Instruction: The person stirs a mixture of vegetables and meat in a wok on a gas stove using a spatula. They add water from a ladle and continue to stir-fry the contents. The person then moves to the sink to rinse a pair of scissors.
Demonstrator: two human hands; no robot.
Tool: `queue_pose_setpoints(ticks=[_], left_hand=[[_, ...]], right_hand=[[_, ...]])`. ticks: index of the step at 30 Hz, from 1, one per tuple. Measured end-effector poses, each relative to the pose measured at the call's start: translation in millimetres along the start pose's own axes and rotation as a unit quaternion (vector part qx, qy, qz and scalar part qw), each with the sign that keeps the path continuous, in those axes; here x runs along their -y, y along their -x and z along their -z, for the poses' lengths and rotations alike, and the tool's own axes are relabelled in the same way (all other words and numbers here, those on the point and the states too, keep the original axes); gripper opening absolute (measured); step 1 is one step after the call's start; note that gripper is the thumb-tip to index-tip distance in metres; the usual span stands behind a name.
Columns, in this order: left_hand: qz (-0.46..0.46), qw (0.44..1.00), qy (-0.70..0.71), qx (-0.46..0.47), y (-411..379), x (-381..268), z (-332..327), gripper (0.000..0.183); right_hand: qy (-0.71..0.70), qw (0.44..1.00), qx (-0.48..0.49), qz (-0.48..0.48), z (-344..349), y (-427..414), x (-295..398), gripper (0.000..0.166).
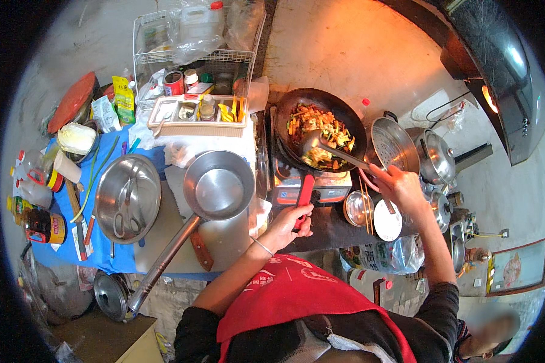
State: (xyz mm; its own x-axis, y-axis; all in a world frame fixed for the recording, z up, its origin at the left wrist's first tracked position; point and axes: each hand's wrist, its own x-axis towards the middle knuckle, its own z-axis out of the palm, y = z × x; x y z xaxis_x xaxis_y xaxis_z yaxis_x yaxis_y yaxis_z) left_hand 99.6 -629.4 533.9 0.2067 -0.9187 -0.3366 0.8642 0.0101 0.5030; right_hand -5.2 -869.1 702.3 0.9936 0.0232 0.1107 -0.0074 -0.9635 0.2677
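My left hand (293, 223) grips the red handle (305, 193) of a dark wok (290, 149), which sits on a gas stove (315, 186). My right hand (399, 188) holds a metal cooking ladle (315, 141) by its long handle. The ladle's bowl rests in the food (320, 120), a mix of orange strips, green pieces and pale chunks. To the left of the wok, a steel saucepan (219, 186) with a long handle stands on a cutting board (163, 254). A knife's wooden handle (201, 252) shows beneath the saucepan.
Scissors (126, 222) lie in a steel basin (102, 195) on the left. A seasoning box (197, 129) stands at the back. Right of the wok are a steamer pot (395, 145), a steel bowl (355, 211) with chopsticks (367, 204), and a white bowl (387, 222). A person (470, 342) is at lower right.
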Motion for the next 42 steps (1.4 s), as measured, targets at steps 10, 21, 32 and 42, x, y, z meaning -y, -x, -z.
queue_pose_setpoints(ticks=[10,21,32,42], left_hand=[[-0.014,1.0,0.014,0.012,-6,6,2,0.025],[-0.008,1.0,0.025,0.014,-9,8,3,0.025],[-0.012,1.0,0.017,0.01,-5,6,7,0.024],[-0.007,1.0,0.005,0.013,-5,4,5,0.021]], right_hand=[[-0.051,0.984,-0.034,-0.167,62,30,-15,0.021],[-0.096,0.971,0.01,-0.22,-15,-17,11,0.02],[-0.208,0.949,0.12,-0.205,64,-2,-20,0.021],[-0.189,0.964,0.031,-0.186,51,-21,-21,0.019]])
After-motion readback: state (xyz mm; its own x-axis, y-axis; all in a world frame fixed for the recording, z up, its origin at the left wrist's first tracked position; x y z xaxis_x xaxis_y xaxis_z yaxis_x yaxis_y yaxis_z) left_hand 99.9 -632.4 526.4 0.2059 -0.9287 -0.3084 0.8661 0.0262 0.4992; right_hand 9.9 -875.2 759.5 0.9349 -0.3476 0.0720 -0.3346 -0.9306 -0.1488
